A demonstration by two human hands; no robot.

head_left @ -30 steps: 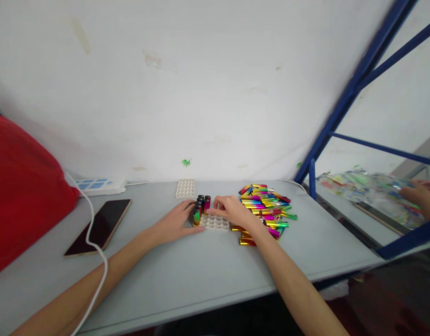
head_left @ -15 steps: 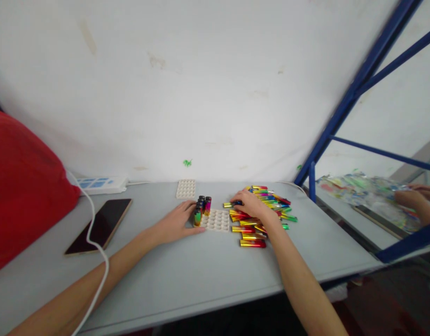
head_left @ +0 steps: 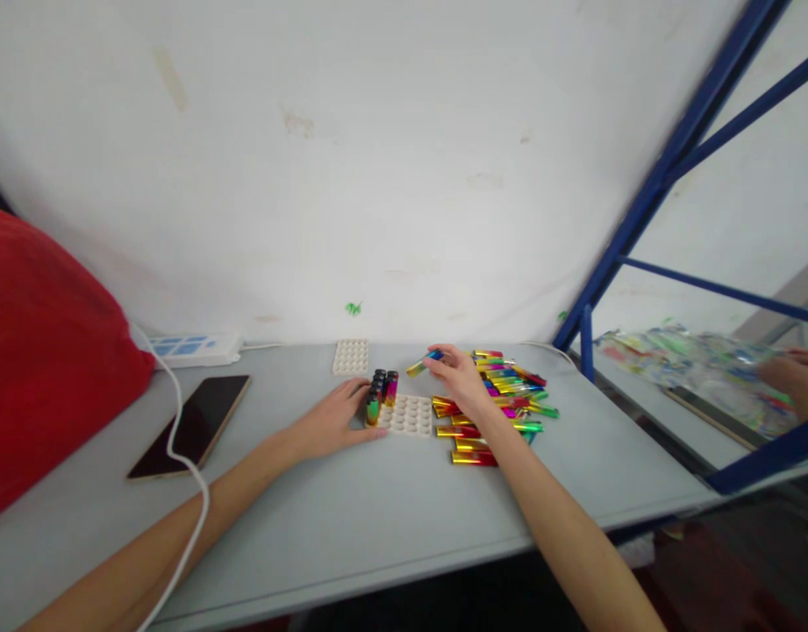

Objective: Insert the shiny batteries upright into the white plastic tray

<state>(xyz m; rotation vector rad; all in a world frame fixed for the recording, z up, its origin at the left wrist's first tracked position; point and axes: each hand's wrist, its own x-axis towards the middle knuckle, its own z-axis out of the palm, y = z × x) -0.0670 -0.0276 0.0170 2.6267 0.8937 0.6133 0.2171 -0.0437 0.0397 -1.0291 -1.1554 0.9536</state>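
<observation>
My right hand [head_left: 461, 377] pinches a blue and gold lighter [head_left: 417, 367] by one end, tilted and raised above the back of the table. Below it, many shiny lighters [head_left: 489, 432] lie in a loose pile, mostly gold, red, green and purple. A white tray with round holes [head_left: 413, 415] sits left of the pile. Several lighters [head_left: 381, 395] stand upright in its left part, black tops up. My left hand [head_left: 334, 420] is closed about the tray's left end, thumb along the front corner; its fingertips are partly hidden behind the standing lighters.
A second white holed tray [head_left: 350, 357] lies near the wall. On the left are a phone [head_left: 189, 427], a power strip [head_left: 196, 348], a white cable [head_left: 180, 439] and a red bag [head_left: 41, 351]. Beyond the blue frame [head_left: 647, 206], another person's hand [head_left: 795, 373] is beside clear plastic [head_left: 693, 369].
My right hand has lifted the blue and gold lighter off the pile, moving it up and slightly left. My left hand and the tray stay in place.
</observation>
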